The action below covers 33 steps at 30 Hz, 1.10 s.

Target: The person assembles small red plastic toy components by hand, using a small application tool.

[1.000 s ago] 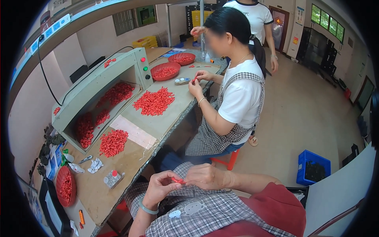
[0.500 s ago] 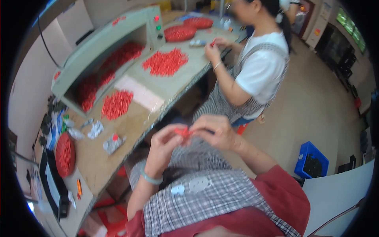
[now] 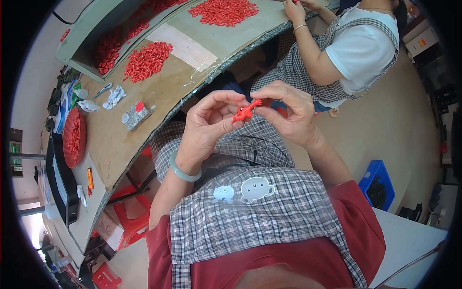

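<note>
In front of my lap I hold a small glossy red plastic figure (image 3: pixel 243 113) with dark spots and a thin, knobbed end. My left hand (image 3: pixel 211 118) pinches its thicker body between thumb and fingers; a pale green bangle circles that wrist. My right hand (image 3: pixel 291 114) has thumb and forefinger closed about the thin end. To the left, a pile of small red pieces (image 3: pixel 147 61) lies on the workbench (image 3: pixel 163 94). Closer to the bench edge is a small grey box with a red cap (image 3: pixel 136 116). A red basket (image 3: pixel 75 153) holds more red pieces.
A grey-green machine housing (image 3: pixel 77 50) has red pieces inside; another red pile (image 3: pixel 224 11) lies beyond. A co-worker in a checked apron (image 3: pixel 315 65) sits at right. An orange-handled cutter (image 3: pixel 90 178), crumpled tissue (image 3: pixel 114 98), red stool (image 3: pixel 131 216) and blue crate (image 3: pixel 377 185) surround me.
The view has tilted down, so the bench and co-worker sit higher in the picture. My hands still hold the red figure, now showing more plainly between my fingers.
</note>
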Motion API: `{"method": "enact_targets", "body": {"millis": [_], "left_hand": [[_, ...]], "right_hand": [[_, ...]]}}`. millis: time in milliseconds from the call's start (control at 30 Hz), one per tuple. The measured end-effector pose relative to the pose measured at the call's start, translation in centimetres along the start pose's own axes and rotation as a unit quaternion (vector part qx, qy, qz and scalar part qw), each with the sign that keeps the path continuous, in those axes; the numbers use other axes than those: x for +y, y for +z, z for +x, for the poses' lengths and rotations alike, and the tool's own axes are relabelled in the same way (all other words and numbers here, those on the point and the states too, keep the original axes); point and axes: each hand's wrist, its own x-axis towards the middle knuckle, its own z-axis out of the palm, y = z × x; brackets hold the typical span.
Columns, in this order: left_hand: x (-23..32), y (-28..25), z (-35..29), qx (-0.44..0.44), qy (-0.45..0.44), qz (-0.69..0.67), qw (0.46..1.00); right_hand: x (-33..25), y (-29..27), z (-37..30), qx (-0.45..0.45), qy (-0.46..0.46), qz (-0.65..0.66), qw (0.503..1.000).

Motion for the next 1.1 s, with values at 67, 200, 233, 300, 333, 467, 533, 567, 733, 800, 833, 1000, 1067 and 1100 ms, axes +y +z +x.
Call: {"method": "enact_targets", "body": {"millis": [67,200,233,300,333,467,533,567,733,800,833,1000,1067,1100], "left_hand": [[0.2,0.4,-0.1,0.017,0.040,0.042,0.998],[0.0,0.3,-0.1,-0.009,0.083,0.104,0.991],[0.2,0.3,0.0,-0.012,0.098,0.144,0.985],[0.2,0.2,0.1,-0.017,0.112,0.183,0.977],[0.1,0.2,0.2,-0.018,0.118,0.200,0.973],[-0.3,0.2,0.6,-0.021,0.134,0.221,0.966],[0.0,0.3,0.8,-0.017,0.102,0.185,0.977],[-0.1,0.2,0.7,-0.013,0.073,0.151,0.986],[-1.5,-0.3,0.5,0.036,0.038,0.060,0.997],[-1.8,-0.3,0.4,0.066,0.022,0.033,0.997],[-1.9,-0.1,0.3,0.086,0.015,0.016,0.996],[-1.4,-0.2,-0.4,0.144,0.006,0.005,0.990],[-1.3,-0.3,-0.5,0.158,0.009,-0.007,0.987],[-1.3,-0.4,-0.5,0.162,0.020,-0.018,0.986]], "right_hand": [[0.0,0.0,-0.2,0.002,0.012,0.020,1.000],[-0.2,-0.6,-0.5,-0.020,0.038,0.032,0.999],[-0.3,-0.6,-0.5,-0.023,0.040,0.032,0.998],[-0.2,-0.6,-0.6,-0.025,0.044,0.031,0.998],[0.0,-0.5,-0.5,-0.017,0.036,0.023,0.999],[0.8,-0.2,-0.4,0.012,0.010,0.010,1.000],[1.1,-0.3,0.3,0.008,0.010,0.016,1.000],[1.2,-0.2,0.4,0.005,0.007,0.023,1.000],[1.7,0.7,0.7,-0.011,0.032,0.033,0.999],[1.5,1.2,-0.1,0.028,0.108,0.085,0.990],[1.3,1.3,-0.7,0.062,0.187,0.136,0.971],[1.0,2.1,-2.2,0.070,0.198,0.138,0.968],[0.9,2.2,-2.4,0.043,0.158,0.109,0.980],[0.9,2.2,-2.5,0.016,0.120,0.077,0.990]]}}
